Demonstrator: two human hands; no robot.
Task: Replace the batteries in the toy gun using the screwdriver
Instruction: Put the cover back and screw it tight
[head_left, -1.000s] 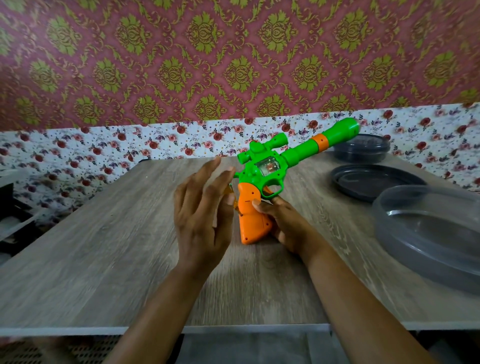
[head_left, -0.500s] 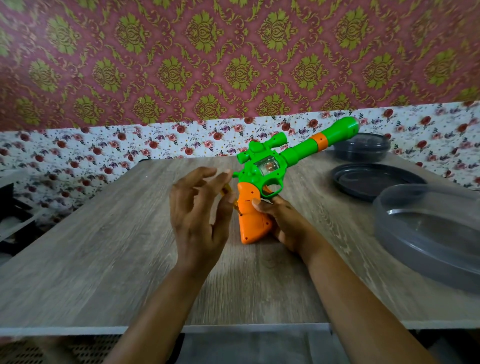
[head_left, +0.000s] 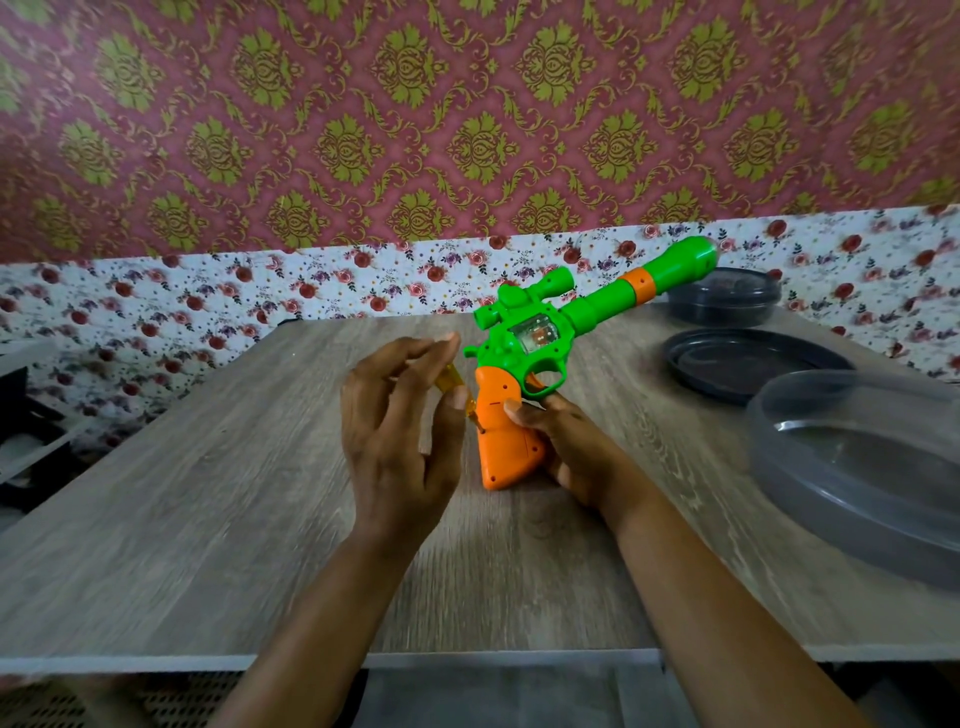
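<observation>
Set for unscrewing: right hand (head_left: 566, 447) grip wraps toy gun (head_left: 540, 338) handle, butt braced on worktop (head_left: 208, 493); left hand (head_left: 400, 436) grip pinches screwdriver (head_left: 451, 382), tip at handle.

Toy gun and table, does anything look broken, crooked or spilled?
Nothing stands out. The green and orange plastic toy gun stands butt-down on the grey wooden table, intact, with the amber transparent screwdriver tip at a screw hole in its side.

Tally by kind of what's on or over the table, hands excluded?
green-and-orange plastic toy gun: 1
amber translucent-handled screwdriver: 1
round dark plastic dishes: 3 (black tub, black flat dish, translucent grey dish)
Total: 5
</observation>
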